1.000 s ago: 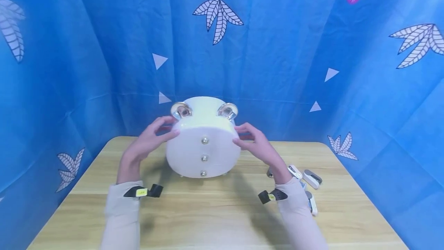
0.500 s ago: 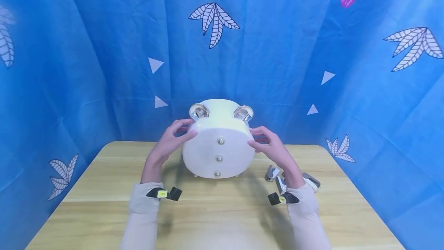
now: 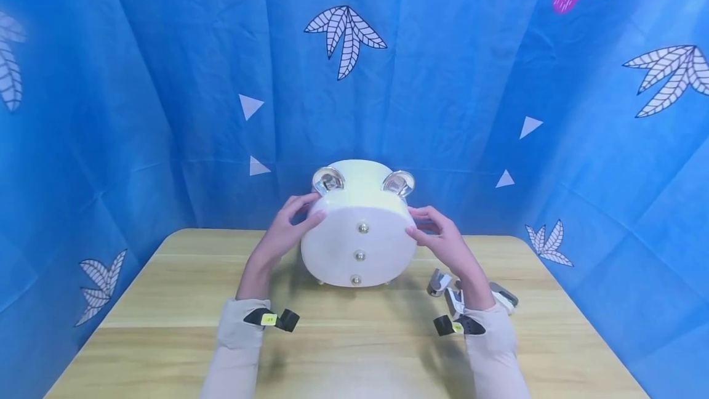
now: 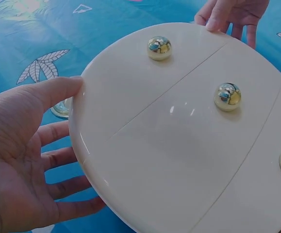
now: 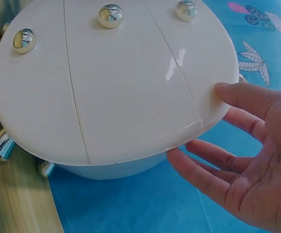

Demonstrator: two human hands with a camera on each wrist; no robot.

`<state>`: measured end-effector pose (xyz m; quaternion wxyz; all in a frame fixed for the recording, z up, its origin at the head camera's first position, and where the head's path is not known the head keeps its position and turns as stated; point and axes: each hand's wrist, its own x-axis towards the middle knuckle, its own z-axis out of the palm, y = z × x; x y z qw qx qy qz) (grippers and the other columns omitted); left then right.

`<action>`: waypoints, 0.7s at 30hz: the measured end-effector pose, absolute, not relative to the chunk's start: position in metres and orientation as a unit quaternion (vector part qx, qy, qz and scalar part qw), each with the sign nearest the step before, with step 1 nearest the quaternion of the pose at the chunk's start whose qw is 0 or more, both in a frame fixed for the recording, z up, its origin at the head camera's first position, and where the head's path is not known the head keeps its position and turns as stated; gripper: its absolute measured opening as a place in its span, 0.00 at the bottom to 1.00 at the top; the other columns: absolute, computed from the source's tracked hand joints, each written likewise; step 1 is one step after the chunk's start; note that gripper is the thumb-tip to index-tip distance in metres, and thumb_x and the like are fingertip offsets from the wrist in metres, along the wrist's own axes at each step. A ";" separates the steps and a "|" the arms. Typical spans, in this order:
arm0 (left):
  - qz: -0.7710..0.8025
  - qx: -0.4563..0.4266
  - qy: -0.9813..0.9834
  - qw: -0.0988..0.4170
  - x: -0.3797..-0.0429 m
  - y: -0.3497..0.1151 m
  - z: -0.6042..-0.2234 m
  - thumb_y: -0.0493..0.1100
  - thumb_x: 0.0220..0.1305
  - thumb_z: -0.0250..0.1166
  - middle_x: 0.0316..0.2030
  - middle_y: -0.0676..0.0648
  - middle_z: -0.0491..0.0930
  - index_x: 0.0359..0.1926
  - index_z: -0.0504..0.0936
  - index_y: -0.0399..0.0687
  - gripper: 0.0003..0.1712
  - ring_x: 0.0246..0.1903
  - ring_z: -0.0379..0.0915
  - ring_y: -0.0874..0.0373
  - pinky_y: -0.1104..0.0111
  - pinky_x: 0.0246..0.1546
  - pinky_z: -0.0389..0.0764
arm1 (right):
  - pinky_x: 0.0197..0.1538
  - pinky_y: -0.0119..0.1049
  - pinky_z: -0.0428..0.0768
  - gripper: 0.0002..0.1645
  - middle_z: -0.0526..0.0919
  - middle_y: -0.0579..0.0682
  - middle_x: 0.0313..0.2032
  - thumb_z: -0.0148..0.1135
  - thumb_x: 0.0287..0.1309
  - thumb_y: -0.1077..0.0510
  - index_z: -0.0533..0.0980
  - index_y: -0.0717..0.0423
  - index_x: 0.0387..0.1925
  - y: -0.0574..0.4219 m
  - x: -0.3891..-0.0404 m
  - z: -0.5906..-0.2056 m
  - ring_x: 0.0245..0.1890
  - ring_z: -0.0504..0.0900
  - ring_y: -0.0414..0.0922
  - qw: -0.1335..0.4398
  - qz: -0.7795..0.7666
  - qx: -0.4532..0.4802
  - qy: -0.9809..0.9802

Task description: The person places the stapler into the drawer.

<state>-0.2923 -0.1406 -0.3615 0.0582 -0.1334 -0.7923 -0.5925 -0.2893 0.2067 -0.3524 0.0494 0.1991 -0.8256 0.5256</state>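
Note:
A white oval drawer box [image 3: 359, 251] with silver ear-shaped pieces on top stands at the back middle of the wooden table. Three shiny round knobs run down its front, with thin seams between them. My left hand [image 3: 285, 229] grips its left side, the thumb on the front rim and the fingers along the side wall. On the opposite side my right hand [image 3: 443, 239] holds it the same way; in the right wrist view the thumb [image 5: 242, 94] lies on the front edge. Short metallic feet [image 5: 2, 145] show under the box.
Several small grey-and-white items lie near my right forearm, among them a silver-grey piece [image 3: 439, 282] and a white one [image 3: 455, 303], partly covered by the arm. A blue patterned curtain [image 3: 443, 91] surrounds the table [image 3: 183, 300] at the back and sides.
Both hands and the drawer box have shifted right across the table. The hold looks the same, and the head view has moved slightly.

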 end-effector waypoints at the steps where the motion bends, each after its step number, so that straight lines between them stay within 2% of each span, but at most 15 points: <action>1: -0.592 -0.133 -0.792 0.059 -0.292 -0.140 -0.361 0.60 0.67 0.67 0.68 0.49 0.66 0.71 0.72 0.59 0.34 0.73 0.56 0.47 0.36 0.74 0.55 | 0.49 0.45 0.88 0.23 0.79 0.56 0.64 0.67 0.67 0.52 0.77 0.51 0.61 0.207 -0.289 -0.352 0.59 0.81 0.60 0.051 0.525 0.198 -0.826; 6: -0.593 -0.135 -0.792 0.053 -0.292 -0.143 -0.360 0.62 0.66 0.67 0.68 0.51 0.67 0.71 0.73 0.64 0.35 0.74 0.54 0.48 0.34 0.74 0.51 | 0.50 0.47 0.87 0.25 0.79 0.57 0.63 0.66 0.68 0.51 0.75 0.47 0.64 0.209 -0.284 -0.349 0.59 0.81 0.60 0.053 0.516 0.193 -0.833; 11: -0.613 -0.173 -0.769 0.052 -0.293 -0.153 -0.366 0.53 0.69 0.68 0.71 0.53 0.69 0.69 0.75 0.62 0.29 0.76 0.55 0.50 0.35 0.75 0.49 | 0.55 0.51 0.85 0.24 0.82 0.56 0.60 0.65 0.69 0.50 0.76 0.48 0.64 0.209 -0.277 -0.346 0.58 0.82 0.57 0.070 0.498 0.197 -0.842; 14: -0.616 -0.193 -0.762 0.048 -0.294 -0.157 -0.368 0.50 0.70 0.67 0.72 0.53 0.69 0.70 0.76 0.60 0.28 0.77 0.54 0.51 0.35 0.75 0.48 | 0.56 0.44 0.86 0.21 0.84 0.55 0.57 0.64 0.70 0.51 0.78 0.51 0.61 0.206 -0.272 -0.342 0.57 0.83 0.51 0.099 0.498 0.200 -0.838; 18: -0.612 -0.192 -0.766 0.039 -0.294 -0.159 -0.368 0.51 0.70 0.66 0.74 0.54 0.67 0.70 0.75 0.63 0.29 0.78 0.51 0.51 0.33 0.75 0.46 | 0.53 0.31 0.85 0.19 0.85 0.54 0.55 0.64 0.70 0.52 0.81 0.54 0.57 0.197 -0.263 -0.335 0.54 0.83 0.40 0.142 0.527 0.201 -0.814; 21: -0.611 -0.190 -0.768 0.036 -0.294 -0.159 -0.368 0.52 0.70 0.66 0.75 0.54 0.65 0.71 0.74 0.63 0.29 0.79 0.50 0.51 0.32 0.75 0.45 | 0.49 0.29 0.86 0.17 0.87 0.54 0.50 0.63 0.70 0.54 0.81 0.58 0.54 0.188 -0.257 -0.333 0.49 0.85 0.38 0.159 0.572 0.208 -0.777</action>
